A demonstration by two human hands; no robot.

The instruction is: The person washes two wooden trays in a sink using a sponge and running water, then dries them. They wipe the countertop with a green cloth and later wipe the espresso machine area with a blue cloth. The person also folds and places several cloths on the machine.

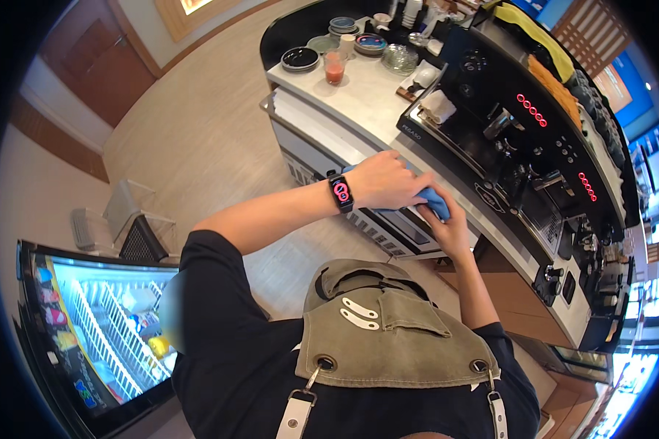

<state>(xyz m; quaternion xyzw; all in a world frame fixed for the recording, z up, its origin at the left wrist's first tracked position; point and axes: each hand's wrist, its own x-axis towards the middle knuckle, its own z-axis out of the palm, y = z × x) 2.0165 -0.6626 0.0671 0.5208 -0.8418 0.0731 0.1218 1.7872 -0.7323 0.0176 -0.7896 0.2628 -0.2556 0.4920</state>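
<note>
A blue cloth (pixel 435 204) is bunched between my two hands in front of the counter's edge. My left hand (pixel 383 180), with a black smartwatch on its wrist, lies over the cloth, and part of the cloth shows behind it. My right hand (pixel 446 219) grips the cloth's near end, its fingers touching those of the left. Just beyond the hands stands a black espresso machine (pixel 505 126) with red-lit buttons. Folded white cloth (pixel 438 106) rests on the machine's left corner. Below the hands is the white front of an under-counter unit (pixel 412 229).
On the counter (pixel 357 107) stand a glass of red drink (pixel 334 68), a black plate (pixel 300 58), stacked saucers (pixel 370 44) and glass dishes (pixel 400 58). A lit display fridge (pixel 115 329) is at lower left, near chairs (pixel 143 238). Coffee equipment (pixel 550 282) sits at right.
</note>
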